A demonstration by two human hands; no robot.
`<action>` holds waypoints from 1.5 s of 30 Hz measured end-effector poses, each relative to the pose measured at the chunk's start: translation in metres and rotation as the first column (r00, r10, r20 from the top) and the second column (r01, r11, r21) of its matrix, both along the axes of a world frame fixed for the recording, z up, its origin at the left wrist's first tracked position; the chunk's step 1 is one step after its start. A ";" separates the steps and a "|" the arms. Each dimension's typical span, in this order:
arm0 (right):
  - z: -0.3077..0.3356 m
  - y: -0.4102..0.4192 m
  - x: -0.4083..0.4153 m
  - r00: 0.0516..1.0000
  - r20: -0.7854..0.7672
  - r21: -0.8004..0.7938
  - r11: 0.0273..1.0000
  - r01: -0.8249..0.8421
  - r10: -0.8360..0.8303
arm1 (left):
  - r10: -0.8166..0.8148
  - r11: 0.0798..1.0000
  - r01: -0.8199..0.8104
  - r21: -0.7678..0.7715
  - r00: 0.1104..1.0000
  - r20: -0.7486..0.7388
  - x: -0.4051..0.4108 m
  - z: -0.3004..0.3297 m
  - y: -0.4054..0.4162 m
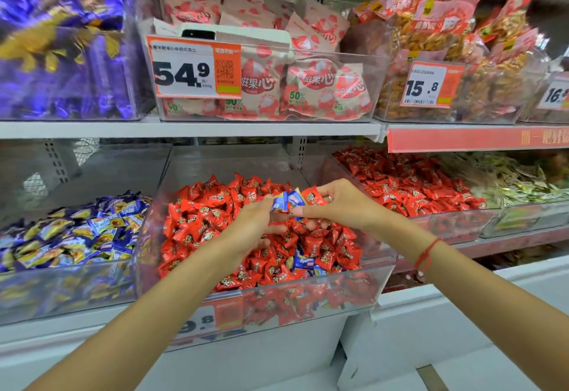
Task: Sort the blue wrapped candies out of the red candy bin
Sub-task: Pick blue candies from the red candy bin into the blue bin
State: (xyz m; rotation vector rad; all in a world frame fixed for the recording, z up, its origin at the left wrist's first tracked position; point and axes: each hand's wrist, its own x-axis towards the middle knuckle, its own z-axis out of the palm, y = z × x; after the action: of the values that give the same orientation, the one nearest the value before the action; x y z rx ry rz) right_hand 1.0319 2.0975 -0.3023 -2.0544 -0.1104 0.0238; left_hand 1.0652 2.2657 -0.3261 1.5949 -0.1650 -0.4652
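Far to the left of our fingers sits the clear bin of blue wrapped candies (70,236), on the same lower shelf. Just beside it, our left forearm rises from the bottom edge and reaches up and to the right over the front wall of the red candy bin (264,295). Our left hand (255,221) hangs over the red candies (215,215) with the wrist bent and the palm turned toward the right hand. Its fingers (267,201) are curled and meet a blue candy (279,201) at its left edge, though blur keeps us from telling how firmly they pinch it.

Touching that piece on the right is a second blue candy (296,197), and beside it a red one (312,195), both held up at the tips of our right hand (341,202). That hand comes in from the right, its thumb below and its fingers curled over the top, clamped on the small cluster above the heap. A red string (426,253) circles the right wrist, and the forearm runs down to the lower right corner.

Below our fingers, near the front wall, another blue candy (303,261) lies among the red ones. Further right of our fingers stands a second bin of red candies (409,184).
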 end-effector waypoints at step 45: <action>-0.058 -0.036 -0.027 0.781 0.530 -0.540 0.578 0.612 -0.331 | -0.831 0.507 0.125 0.853 0.336 0.444 0.022 -0.009 -0.010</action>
State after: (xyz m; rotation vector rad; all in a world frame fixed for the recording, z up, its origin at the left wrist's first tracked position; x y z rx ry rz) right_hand 1.0047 2.0615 -0.3607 -2.7624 0.2862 -0.8057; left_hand 1.0874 2.2561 -0.3351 2.4478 -1.5380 -0.1835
